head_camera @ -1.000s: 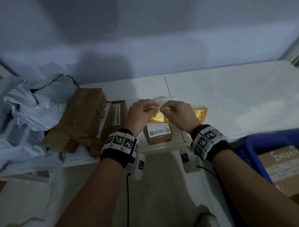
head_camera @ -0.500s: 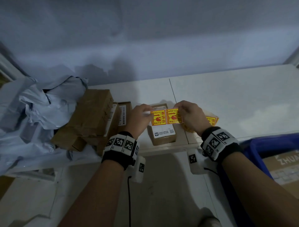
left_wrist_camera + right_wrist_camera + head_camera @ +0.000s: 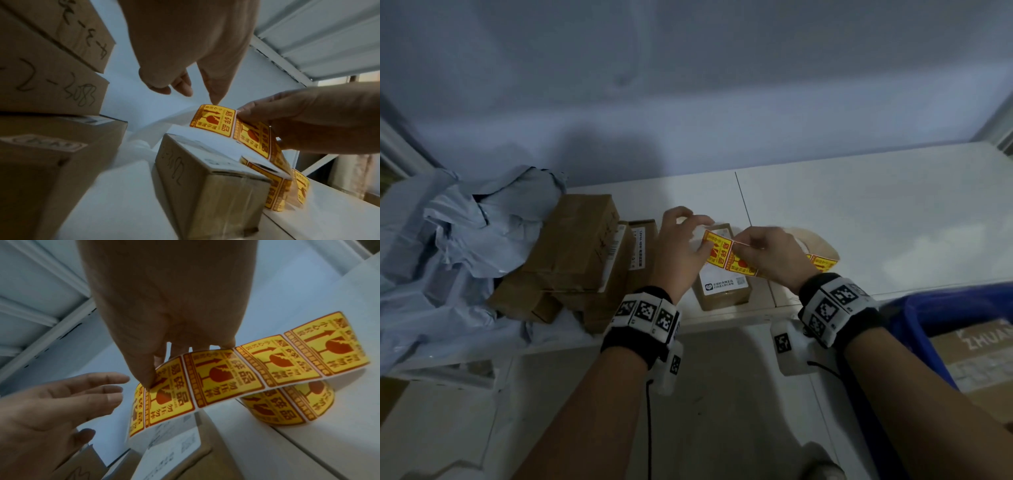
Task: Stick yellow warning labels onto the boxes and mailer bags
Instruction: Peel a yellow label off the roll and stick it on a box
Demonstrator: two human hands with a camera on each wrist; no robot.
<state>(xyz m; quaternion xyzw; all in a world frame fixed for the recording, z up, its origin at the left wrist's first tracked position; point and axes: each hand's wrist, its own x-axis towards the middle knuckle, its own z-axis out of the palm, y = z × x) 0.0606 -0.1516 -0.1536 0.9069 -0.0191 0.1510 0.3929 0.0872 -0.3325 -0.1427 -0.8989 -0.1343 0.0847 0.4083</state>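
**Label strip held over small box at near desk edge**

Right hand (image 3: pixel 770 257): grip pinching the strip of yellow warning labels (image 3: pixel 222 378), thumb on the printed face, fingers behind. The strip runs from the label roll (image 3: pixel 287 407), which stands on the white desk (image 3: pixel 876 219) just right of the small box, and arches leftward above that box.

Left hand (image 3: pixel 681 250): grip released, fingers loosely spread. In the left wrist view one fingertip touches the top edge of the end label (image 3: pixel 211 121); no pinch is visible.

Small cardboard box (image 3: pixel 724 284): lies flat at the near desk edge, white shipping label on top, directly under the free end of the strip. The strip is clear of the box surface.

Left of the hands: a stack of cardboard boxes (image 3: pixel 582 246), some with handwritten marks; farther left, a heap of grey mailer bags (image 3: pixel 448 240).

Near right: a blue bin (image 3: pixel 914 318) holding a carton.
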